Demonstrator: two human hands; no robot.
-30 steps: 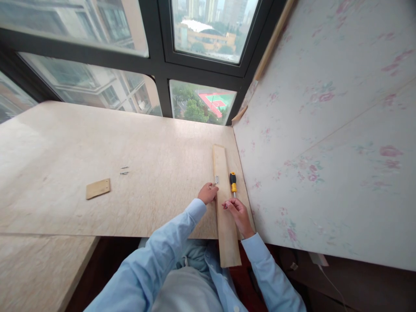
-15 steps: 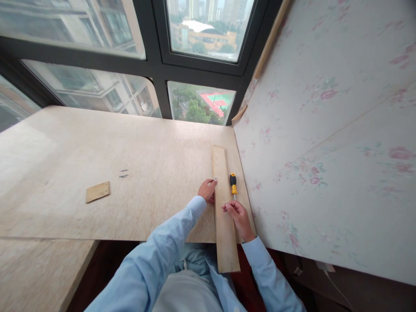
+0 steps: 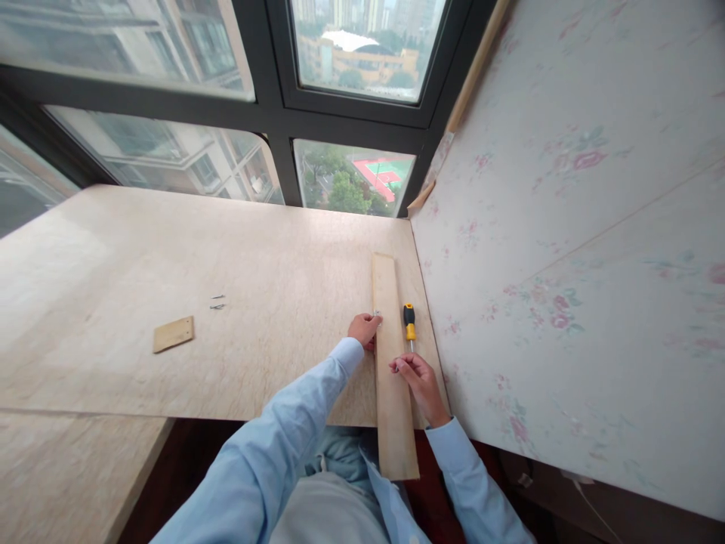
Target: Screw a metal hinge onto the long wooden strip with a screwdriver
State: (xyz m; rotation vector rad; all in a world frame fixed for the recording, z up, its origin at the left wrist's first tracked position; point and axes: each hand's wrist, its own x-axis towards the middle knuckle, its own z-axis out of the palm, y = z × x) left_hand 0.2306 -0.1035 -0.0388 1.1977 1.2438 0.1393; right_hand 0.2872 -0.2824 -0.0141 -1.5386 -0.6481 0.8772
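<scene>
We've got a pale tabletop (image 3: 226,249) under big windows (image 3: 351,53), floral wall (image 3: 566,227) beside; left hand (image 3: 364,329) pinching the hinge (image 3: 376,312) on the plank (image 3: 390,363), right hand (image 3: 416,378) resting loosely curled on it, holding nothing we can make out.

The floral wall (image 3: 566,227) crowds the screwdriver (image 3: 408,321); the tabletop (image 3: 254,302) lies open leftward.
</scene>
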